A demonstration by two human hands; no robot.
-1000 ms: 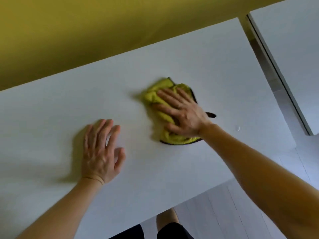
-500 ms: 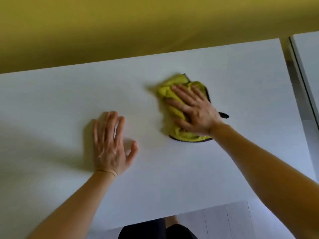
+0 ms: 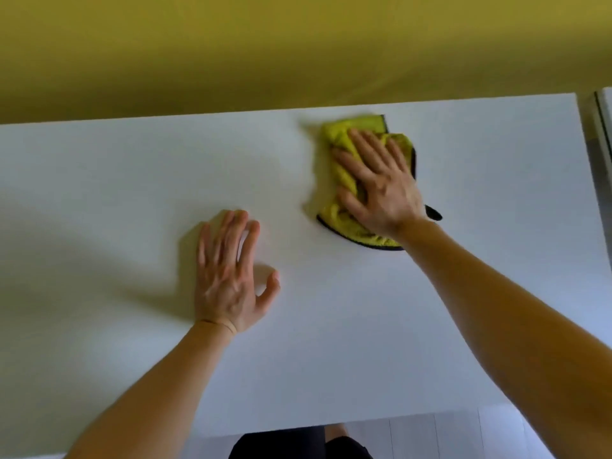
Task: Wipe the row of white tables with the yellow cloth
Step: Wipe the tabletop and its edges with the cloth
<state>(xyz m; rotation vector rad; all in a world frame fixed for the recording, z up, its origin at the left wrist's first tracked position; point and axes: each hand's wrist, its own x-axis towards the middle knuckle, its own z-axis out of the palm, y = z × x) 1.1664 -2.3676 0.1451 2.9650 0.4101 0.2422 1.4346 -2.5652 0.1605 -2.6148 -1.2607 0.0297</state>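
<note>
A yellow cloth (image 3: 341, 140) with a dark trim lies bunched on the white table (image 3: 132, 193), near the table's far edge and right of centre. My right hand (image 3: 377, 183) presses flat on the cloth with its fingers spread and straight. To the left and nearer me, my left hand (image 3: 230, 273) rests palm down on the bare tabletop, fingers straight, holding nothing.
A yellow wall (image 3: 298, 44) runs along the table's far edge. A narrow gap at the right separates this table from the edge of another white table (image 3: 606, 107). Pale floorboards (image 3: 447, 435) show below the near edge.
My right hand has pushed the cloth away from me, toward the far edge by the wall. My left hand has stayed flat on the table. The view has swung to face the wall squarely.
</note>
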